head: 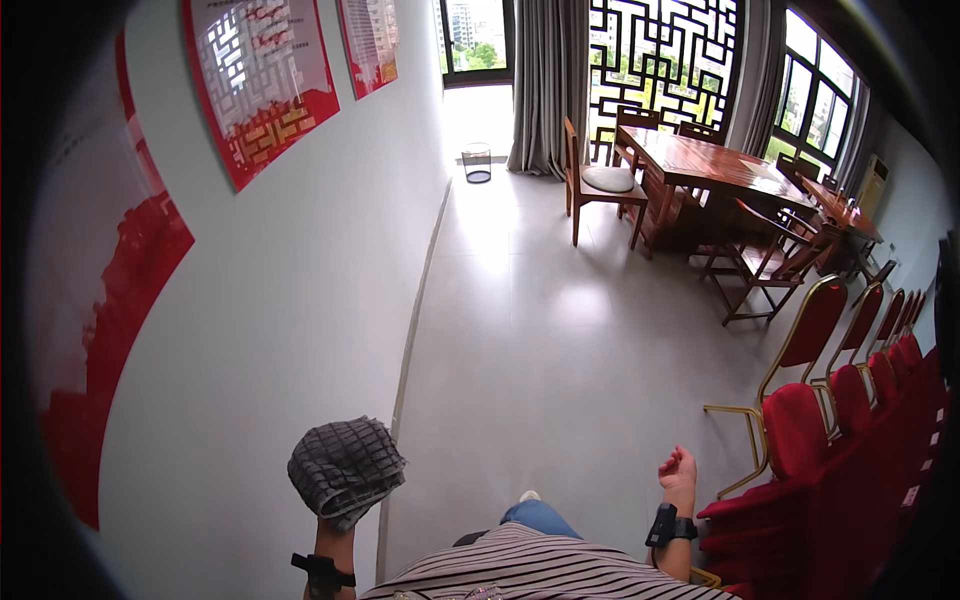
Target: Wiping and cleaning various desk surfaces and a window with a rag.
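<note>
A folded dark grey checked cloth (345, 469) covers my left hand at the lower left, beside the white wall; the hand's fingers are hidden beneath it. My right hand (677, 471) is at the lower right with its fingers curled and nothing visible in them, a little left of the nearest red chair. Both wrists wear black straps with small devices. Between the hands, the tip of a light shoe (530, 496) shows in front of a blue-clad knee.
Red posters (262, 97) hang on the left wall. A wire waste bin (477, 164) stands by the far window. A wooden chair (607, 187) and a polished wooden table (705, 166) are ahead right. Red banquet chairs (796, 427) line a red-draped table (847, 517) at the right.
</note>
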Available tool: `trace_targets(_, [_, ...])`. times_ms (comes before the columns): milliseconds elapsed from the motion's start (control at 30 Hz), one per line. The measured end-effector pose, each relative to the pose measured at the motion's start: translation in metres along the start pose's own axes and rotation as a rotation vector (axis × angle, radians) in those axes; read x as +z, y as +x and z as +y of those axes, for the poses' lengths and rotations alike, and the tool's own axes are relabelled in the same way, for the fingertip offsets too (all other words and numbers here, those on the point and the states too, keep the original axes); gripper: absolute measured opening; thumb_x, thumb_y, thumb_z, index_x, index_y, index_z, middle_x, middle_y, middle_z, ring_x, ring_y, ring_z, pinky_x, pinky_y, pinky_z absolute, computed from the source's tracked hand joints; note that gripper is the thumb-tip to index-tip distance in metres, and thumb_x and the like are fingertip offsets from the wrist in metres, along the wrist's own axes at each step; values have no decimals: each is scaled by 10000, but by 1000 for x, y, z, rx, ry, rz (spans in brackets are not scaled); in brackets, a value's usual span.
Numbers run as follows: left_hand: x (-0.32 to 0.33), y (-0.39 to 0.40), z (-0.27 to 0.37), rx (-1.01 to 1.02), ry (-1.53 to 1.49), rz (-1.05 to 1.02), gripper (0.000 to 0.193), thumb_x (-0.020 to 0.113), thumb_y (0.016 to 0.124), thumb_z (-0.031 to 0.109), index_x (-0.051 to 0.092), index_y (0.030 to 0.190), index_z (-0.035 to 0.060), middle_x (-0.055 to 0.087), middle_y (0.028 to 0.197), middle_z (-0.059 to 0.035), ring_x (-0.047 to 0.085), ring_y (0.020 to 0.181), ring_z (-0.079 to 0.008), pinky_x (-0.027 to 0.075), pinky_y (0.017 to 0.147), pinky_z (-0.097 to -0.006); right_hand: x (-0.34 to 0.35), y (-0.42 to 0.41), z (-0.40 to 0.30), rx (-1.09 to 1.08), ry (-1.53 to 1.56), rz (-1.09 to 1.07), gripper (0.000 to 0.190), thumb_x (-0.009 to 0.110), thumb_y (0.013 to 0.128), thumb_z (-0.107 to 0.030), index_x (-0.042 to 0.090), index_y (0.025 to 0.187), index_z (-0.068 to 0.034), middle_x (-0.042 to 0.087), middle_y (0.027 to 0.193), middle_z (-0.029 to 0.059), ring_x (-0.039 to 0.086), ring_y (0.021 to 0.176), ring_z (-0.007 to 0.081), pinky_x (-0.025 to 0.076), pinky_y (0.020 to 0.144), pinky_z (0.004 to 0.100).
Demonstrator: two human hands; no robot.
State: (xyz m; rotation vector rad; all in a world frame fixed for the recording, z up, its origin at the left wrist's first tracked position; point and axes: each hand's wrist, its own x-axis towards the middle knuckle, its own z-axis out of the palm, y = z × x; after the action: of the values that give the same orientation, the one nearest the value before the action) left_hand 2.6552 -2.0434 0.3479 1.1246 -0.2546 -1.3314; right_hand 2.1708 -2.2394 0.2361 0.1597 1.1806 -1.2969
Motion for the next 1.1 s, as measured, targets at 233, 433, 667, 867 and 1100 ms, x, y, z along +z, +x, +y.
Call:
trace_targets(233, [31,79,51,80,-56,120,390,613,671,306,519,977,83,522,1040,-99,520,922,-198,428,766,-343,232,30,69,172,-350,-370,95,562,762,-190,527,735,-106,499,561,-20,463,470,88,394,431,236])
trace_targets(433, [37,164,69,79,-118,170,388,609,676,306,518,978,81,521,1040,-100,521,922,-200,430,765,-344,342,67,75,36,-754,-544,142,555,764,-188,525,850,-78,525,630,16,478,503,84,400,444,221])
trace_targets(667, [70,315,140,63,-109,81,385,604,681,306,516,979,79,521,1040,-101,521,922,-202,432,763,-346,385,145,-17,-11,-511,-118,97,562,747,-176,526,811,-112,510,595,-2,454,469,89,378,420,219])
trace_targets(867, [148,440,202,-41,-28,-84,383,600,685,306,515,980,77,521,1040,-102,522,922,-204,434,762,-347,480,168,-60,-305,-470,-117,91,563,753,-179,524,798,-110,507,581,-9,453,464,75,380,418,219])
trace_targets(1100, [225,580,253,-96,39,-165,381,595,690,306,514,981,74,521,1041,-103,522,922,-207,436,761,-349,561,258,-30,-72,-526,-92,91,558,765,-172,528,806,-96,508,584,-10,454,450,65,388,414,207])
